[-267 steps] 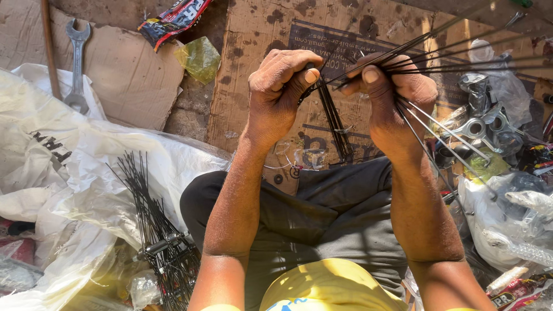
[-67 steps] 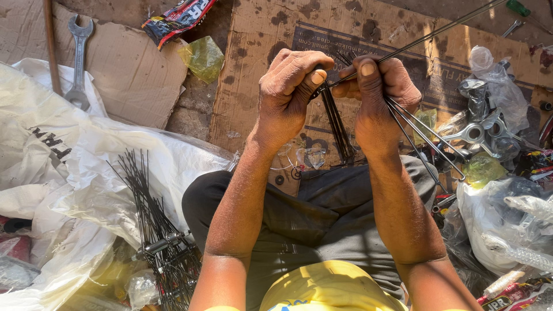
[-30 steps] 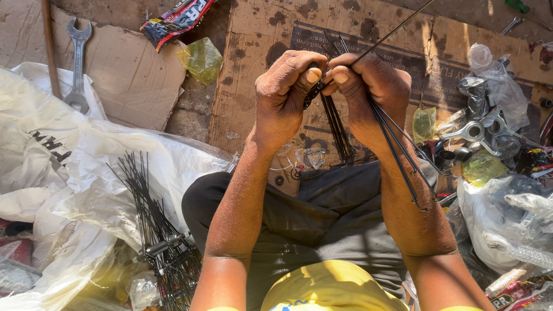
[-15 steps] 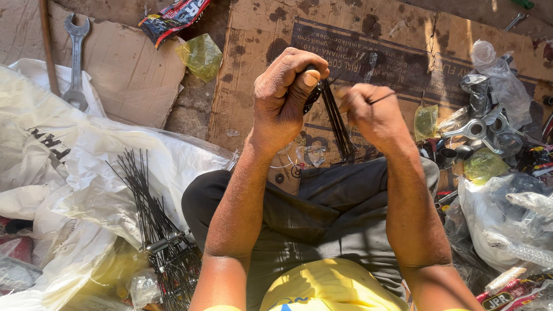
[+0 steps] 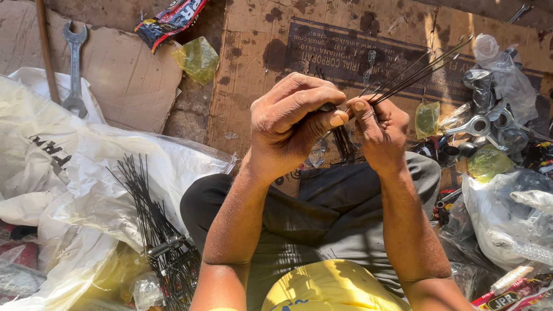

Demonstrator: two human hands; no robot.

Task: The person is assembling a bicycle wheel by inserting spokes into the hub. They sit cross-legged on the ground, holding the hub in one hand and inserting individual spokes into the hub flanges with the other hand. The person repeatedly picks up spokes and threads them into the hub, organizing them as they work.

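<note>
While both hands meet above the lap near the centre of the view, the left hand (image 5: 291, 124) is curled into a fist around a small dark hub piece (image 5: 328, 107), thumb pressed over the forefinger, and a short dark bundle of spokes (image 5: 344, 142) hangs from that grip toward 6 o'clock. Just beside it, at its 3 o'clock, the right hand (image 5: 380, 129) pinches thumb against forefinger on the near ends of several thin wire spokes (image 5: 420, 72); those fingers are pressed together, not spread. From that pinch the long axis of the spokes runs up toward 2 o'clock, fanning slightly over the brown cardboard sheet (image 5: 357, 40), so the free ends lie well away from both hands and the held ends sit right between the two thumbs. The right hand is the nearer one to the long spokes, the left the nearer to the hub piece. At 8 o'clock from the hands a second spoke bundle (image 5: 155, 224) lies on white plastic sacking (image 5: 75, 190); a spanner (image 5: 75, 66) rests at 10 o'clock, and metal fittings (image 5: 489, 124) lie at 3 o'clock.
</note>
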